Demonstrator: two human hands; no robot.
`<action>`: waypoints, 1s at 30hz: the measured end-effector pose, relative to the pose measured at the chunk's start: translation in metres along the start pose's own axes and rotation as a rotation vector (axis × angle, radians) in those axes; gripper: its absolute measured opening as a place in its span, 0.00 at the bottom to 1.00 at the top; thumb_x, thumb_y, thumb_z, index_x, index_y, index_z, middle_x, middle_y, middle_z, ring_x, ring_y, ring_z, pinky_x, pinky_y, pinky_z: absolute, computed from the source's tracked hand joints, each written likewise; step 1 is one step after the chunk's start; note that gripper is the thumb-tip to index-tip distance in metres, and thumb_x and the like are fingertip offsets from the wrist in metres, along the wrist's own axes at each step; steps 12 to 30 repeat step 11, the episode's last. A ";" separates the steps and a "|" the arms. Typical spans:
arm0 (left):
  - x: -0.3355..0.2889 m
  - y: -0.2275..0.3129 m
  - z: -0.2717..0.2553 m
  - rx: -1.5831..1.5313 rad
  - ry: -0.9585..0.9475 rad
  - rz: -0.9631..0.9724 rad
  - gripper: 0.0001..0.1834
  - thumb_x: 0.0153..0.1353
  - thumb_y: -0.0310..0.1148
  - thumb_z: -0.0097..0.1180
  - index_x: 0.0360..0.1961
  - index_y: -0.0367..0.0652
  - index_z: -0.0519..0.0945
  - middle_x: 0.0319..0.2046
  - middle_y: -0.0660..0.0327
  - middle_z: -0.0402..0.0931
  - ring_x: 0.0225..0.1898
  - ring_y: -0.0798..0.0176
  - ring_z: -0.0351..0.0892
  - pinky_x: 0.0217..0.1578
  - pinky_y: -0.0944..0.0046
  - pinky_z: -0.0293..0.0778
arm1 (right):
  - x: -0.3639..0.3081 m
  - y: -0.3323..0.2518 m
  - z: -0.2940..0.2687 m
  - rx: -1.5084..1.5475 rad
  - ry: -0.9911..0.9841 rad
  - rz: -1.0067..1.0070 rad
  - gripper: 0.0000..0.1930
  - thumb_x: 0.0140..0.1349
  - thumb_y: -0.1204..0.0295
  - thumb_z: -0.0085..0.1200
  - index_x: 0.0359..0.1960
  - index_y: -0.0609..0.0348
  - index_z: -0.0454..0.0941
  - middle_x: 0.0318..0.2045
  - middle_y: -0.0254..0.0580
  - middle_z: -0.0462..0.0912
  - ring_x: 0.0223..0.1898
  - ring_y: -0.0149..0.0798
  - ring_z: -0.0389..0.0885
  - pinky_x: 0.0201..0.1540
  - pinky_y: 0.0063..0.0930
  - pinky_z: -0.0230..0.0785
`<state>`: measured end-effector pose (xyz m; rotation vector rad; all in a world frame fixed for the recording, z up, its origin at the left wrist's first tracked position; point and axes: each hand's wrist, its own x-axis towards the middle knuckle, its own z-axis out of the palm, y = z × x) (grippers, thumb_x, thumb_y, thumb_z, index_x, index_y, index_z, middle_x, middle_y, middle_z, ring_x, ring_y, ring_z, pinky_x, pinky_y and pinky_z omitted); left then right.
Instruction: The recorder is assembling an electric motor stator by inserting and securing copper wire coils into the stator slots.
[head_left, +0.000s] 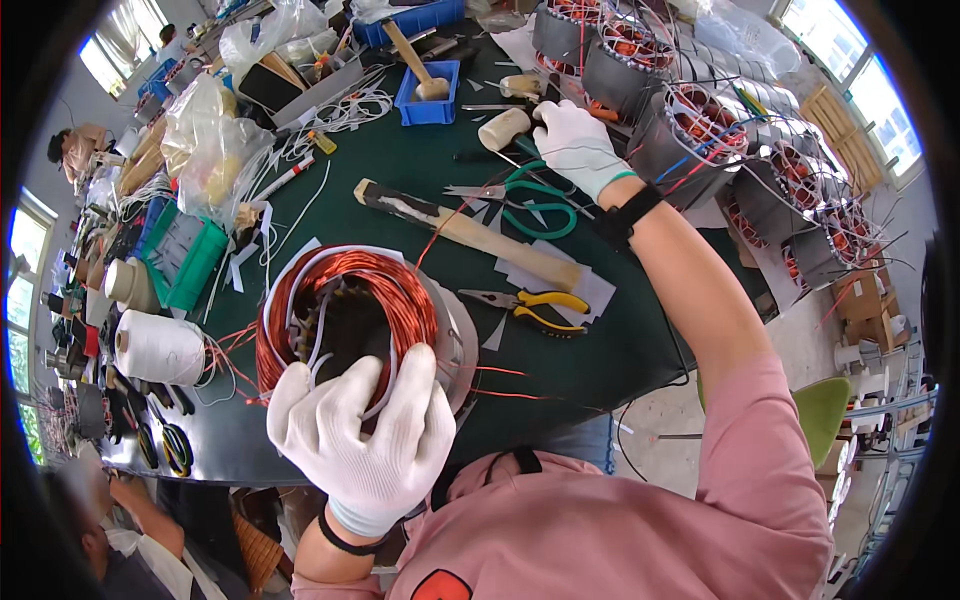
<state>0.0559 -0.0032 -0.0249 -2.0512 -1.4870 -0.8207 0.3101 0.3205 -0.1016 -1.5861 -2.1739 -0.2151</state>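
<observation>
A motor stator (458,335) with a thick ring of copper winding (335,268) and pale sleeved leads stands near the table's front edge. My left hand (368,440), in a white knit glove, grips the near rim of the winding, its fingers bent over the edge. Farther right, my gloved right hand (580,148) reaches over the table with fingers loosely bent and apart. It is beside a pale mallet head (503,130) and the scissors with green handles (540,200); what lies under its palm is hidden. Pliers with yellow handles (535,308) lie right of the stator.
A wooden bar (470,235) lies across the dark green table. Several wound stators (690,130) stand at the far right, wires sticking out. A blue bin (428,95) holds a mallet. White thread (160,347) and a green tray (185,255) are left. Another person (150,530) sits lower left.
</observation>
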 end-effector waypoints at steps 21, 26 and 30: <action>-0.002 0.001 0.003 0.067 0.054 -0.004 0.21 0.50 0.33 0.68 0.48 0.56 0.87 0.43 0.65 0.74 0.43 0.58 0.72 0.60 0.45 0.66 | 0.007 -0.015 0.009 -0.208 -0.282 -0.123 0.19 0.62 0.56 0.60 0.51 0.51 0.83 0.47 0.48 0.84 0.50 0.52 0.84 0.50 0.45 0.77; -0.002 0.001 0.003 0.067 0.054 -0.004 0.21 0.50 0.33 0.68 0.48 0.56 0.87 0.43 0.65 0.74 0.43 0.58 0.72 0.60 0.45 0.66 | 0.007 -0.015 0.009 -0.208 -0.282 -0.123 0.19 0.62 0.56 0.60 0.51 0.51 0.83 0.47 0.48 0.84 0.50 0.52 0.84 0.50 0.45 0.77; -0.002 0.001 0.003 0.067 0.054 -0.004 0.21 0.50 0.33 0.68 0.48 0.56 0.87 0.43 0.65 0.74 0.43 0.58 0.72 0.60 0.45 0.66 | 0.007 -0.015 0.009 -0.208 -0.282 -0.123 0.19 0.62 0.56 0.60 0.51 0.51 0.83 0.47 0.48 0.84 0.50 0.52 0.84 0.50 0.45 0.77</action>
